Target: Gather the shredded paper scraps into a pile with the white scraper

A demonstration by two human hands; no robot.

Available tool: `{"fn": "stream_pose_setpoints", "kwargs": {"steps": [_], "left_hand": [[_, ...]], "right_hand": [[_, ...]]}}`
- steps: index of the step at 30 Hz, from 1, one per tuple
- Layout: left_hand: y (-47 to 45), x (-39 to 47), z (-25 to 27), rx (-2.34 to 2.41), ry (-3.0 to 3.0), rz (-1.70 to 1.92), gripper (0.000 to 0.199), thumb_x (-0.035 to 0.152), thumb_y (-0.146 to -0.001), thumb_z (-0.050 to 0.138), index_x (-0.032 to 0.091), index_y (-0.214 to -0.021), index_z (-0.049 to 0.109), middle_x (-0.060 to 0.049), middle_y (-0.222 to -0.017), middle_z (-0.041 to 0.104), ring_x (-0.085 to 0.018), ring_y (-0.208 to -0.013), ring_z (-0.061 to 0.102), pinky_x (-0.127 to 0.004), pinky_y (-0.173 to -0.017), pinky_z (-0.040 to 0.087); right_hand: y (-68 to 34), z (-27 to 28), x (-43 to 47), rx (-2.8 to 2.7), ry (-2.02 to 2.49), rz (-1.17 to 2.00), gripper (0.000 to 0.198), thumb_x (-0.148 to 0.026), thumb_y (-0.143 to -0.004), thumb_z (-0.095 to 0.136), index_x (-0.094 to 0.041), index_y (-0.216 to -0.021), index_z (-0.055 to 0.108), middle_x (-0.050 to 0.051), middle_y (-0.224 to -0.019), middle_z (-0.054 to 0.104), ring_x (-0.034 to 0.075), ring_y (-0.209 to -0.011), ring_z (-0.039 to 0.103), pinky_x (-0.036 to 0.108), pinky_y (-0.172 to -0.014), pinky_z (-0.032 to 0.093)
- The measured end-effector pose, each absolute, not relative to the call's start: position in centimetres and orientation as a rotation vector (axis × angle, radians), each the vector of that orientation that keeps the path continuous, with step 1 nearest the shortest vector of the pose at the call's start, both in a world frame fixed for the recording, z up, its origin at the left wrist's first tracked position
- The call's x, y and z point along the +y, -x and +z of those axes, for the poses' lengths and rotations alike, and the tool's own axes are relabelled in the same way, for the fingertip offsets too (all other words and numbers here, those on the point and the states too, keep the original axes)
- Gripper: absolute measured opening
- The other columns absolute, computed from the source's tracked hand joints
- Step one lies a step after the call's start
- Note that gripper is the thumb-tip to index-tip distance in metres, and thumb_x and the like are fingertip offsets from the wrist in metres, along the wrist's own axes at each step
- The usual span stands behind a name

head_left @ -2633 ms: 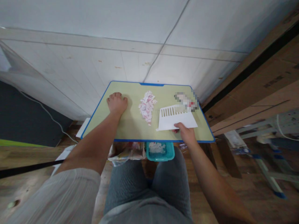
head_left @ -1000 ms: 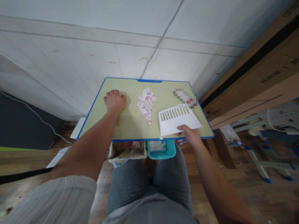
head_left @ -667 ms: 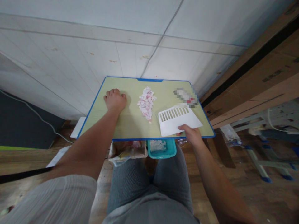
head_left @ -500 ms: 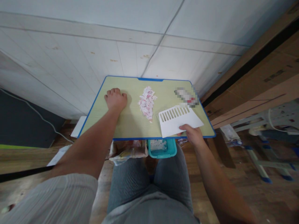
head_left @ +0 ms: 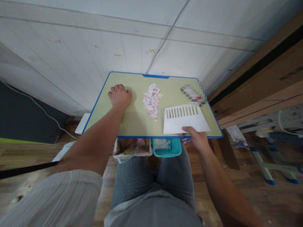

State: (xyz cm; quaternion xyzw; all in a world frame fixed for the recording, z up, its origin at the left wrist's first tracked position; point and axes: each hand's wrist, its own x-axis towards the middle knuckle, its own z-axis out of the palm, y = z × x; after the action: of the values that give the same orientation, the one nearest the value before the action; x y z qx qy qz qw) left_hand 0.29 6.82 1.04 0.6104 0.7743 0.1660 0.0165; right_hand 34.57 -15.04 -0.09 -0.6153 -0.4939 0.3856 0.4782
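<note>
Left hand (head_left: 120,96) lies palm-down; right hand (head_left: 197,138) pinches slotted sheet (head_left: 177,125).

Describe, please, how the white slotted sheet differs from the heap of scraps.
The white slotted sheet is one broad piece; the heap of scraps is many small bits. The sheet is plain white; the scraps show pinkish patches. The right hand holds the sheet; no hand touches the scraps. Both are mainly white.
</note>
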Motion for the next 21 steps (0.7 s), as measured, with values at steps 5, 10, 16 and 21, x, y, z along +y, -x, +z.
{"fn": "stream_pose_setpoints", "kwargs": {"steps": [5, 10, 16, 21], "left_hand": [[-0.4, 6.7, 1.2, 2.382, -1.896, 0.532, 0.059, 0.034, -0.109, 0.046, 0.011, -0.159, 0.066, -0.029, -0.165, 0.064, -0.046, -0.158, 0.053, -0.062, -0.130, 0.044], [-0.4, 6.6, 1.3, 2.375, -1.878, 0.537, 0.060, 0.034, -0.108, 0.046, 0.010, -0.160, 0.065, -0.029, -0.165, 0.064, -0.046, -0.158, 0.052, -0.063, -0.131, 0.042], [-0.3, 6.8, 1.1, 2.362, -1.866, 0.541, 0.062, 0.036, -0.108, 0.045, 0.011, -0.162, 0.063, -0.028, -0.167, 0.062, -0.046, -0.160, 0.049, -0.062, -0.133, 0.040], [-0.4, 6.9, 1.1, 2.371, -1.866, 0.536, 0.061, 0.035, -0.108, 0.044, 0.010, -0.160, 0.065, -0.028, -0.166, 0.063, -0.046, -0.159, 0.050, -0.061, -0.133, 0.040]], "right_hand": [[-34.5, 0.2, -14.7, -1.252, 1.587, 0.932, 0.027, -0.048, -0.082, 0.081, -0.032, -0.061, 0.075, 0.001, -0.070, 0.081, 0.031, -0.082, 0.079, 0.049, -0.111, 0.062], [-34.3, 0.7, -14.6, -1.306, 1.616, 0.923, 0.029, -0.052, -0.083, 0.079, -0.034, -0.059, 0.075, 0.000, -0.070, 0.082, 0.032, -0.086, 0.079, 0.049, -0.114, 0.061], [-31.7, 1.8, -14.3, -1.266, 1.602, 0.990, 0.024, -0.051, -0.078, 0.076, -0.030, -0.065, 0.073, 0.004, -0.068, 0.081, 0.031, -0.078, 0.079, 0.046, -0.094, 0.067], [-29.3, 1.9, -13.9, -1.284, 1.545, 1.053, 0.024, -0.051, -0.079, 0.073, -0.029, -0.068, 0.073, 0.004, -0.067, 0.079, 0.030, -0.077, 0.079, 0.045, -0.091, 0.067]]}}
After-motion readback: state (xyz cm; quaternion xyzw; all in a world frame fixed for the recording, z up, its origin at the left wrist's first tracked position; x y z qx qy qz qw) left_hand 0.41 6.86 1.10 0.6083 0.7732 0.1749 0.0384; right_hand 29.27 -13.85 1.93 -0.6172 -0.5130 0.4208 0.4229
